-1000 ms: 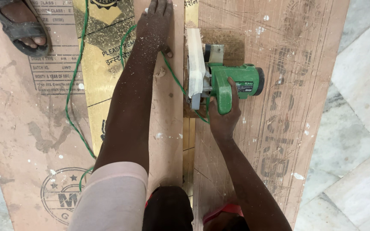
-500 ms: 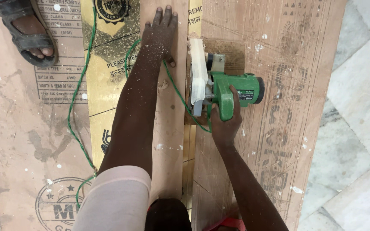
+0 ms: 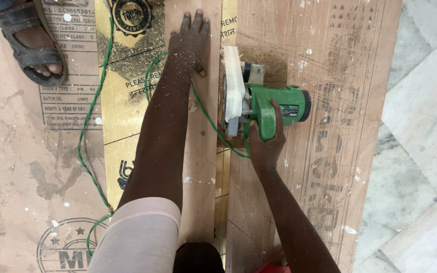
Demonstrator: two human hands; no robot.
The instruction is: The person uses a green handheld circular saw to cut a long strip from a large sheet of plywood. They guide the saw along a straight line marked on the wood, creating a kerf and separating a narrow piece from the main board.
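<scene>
A large plywood sheet [image 3: 340, 101] lies flat on a pale marble floor [image 3: 426, 131], its brown face scuffed, scratched and dusted with sawdust. Along its left part runs a narrow plywood strip [image 3: 203, 167], laid lengthwise beside a gold printed label band [image 3: 122, 106].

The left hand [image 3: 190, 40] is released and spread flat, palm down, pressing the strip near its far end; sawdust clings to the hand and forearm. The right hand [image 3: 264, 146] is clenched around the handle of a green circular saw [image 3: 259, 103], which sits on the sheet just right of the strip, its pale blade guard touching the strip's right edge. A green power cord [image 3: 89, 126] loops from the saw under the left arm and down along the sheet's left side.

At the far left corner, another person's foot in a grey sandal [image 3: 29, 43] stands on the plywood.
</scene>
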